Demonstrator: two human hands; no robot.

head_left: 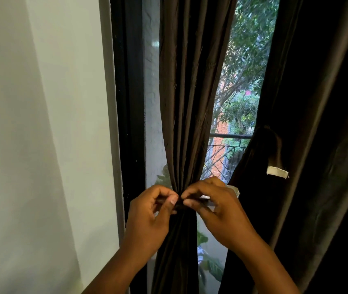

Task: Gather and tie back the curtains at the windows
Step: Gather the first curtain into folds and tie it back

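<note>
Window (243, 85) behind; left hand (147, 217) and right hand (217, 211) fingers pinching tie band (179, 205) around gathered curtain (188, 102). Soft, light, slippy fabric; best gripped at cinched waist between fingertips.

The single head camera looked forward and slightly down, close to the gathered brown curtain (181, 115) and window frame (129, 102).
</note>
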